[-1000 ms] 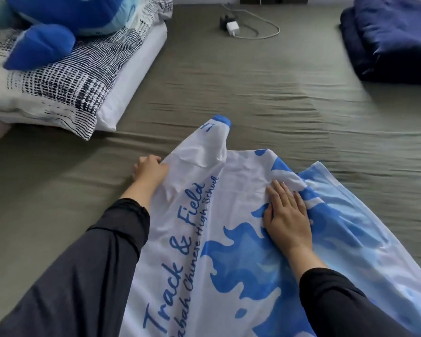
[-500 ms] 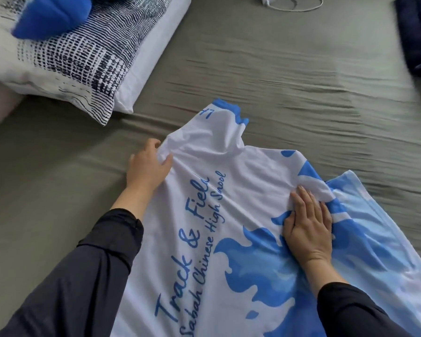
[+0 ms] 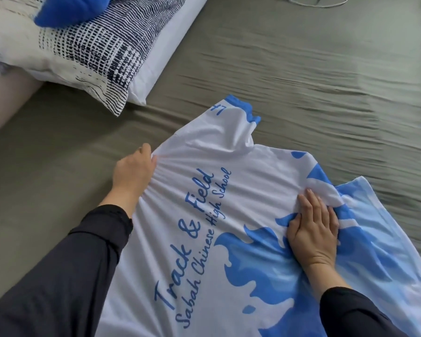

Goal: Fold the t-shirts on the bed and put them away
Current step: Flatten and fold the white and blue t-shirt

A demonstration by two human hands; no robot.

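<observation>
On the bed (image 3: pixel 301 69), at the centre of our view, we list one white and blue t-shirt (image 3: pixel 204 215), spread printed side up, its sleeve (image 3: pixel 229 125) reaching toward 12 o'clock.

Step in hand, as we judge it: flattening and squaring the shirt before the first fold. No fold is made yet, and nothing is put away.

Left hand (image 3: pixel 134 171): at 9 o'clock of the shirt, on its shoulder edge, fingers curled and clamped on a bunch of cloth, which gathers into fine pleats beside the knuckles. Arm in a dark sleeve, running in from 7 o'clock.

Right hand (image 3: pixel 314 229): at 3 o'clock, palm down on the blue print, fingers straight and close together, pressing the cloth flat; a ridge of fabric rises just past the fingertips.

Next move, in our judgement: we need the pleats pulled out and the ridge smoothed, then one side carried over the middle.

Also present: patterned pillow (image 3: pixel 83 52) at 10 o'clock; white cable (image 3: pixel 316 2) at 1 o'clock.
</observation>
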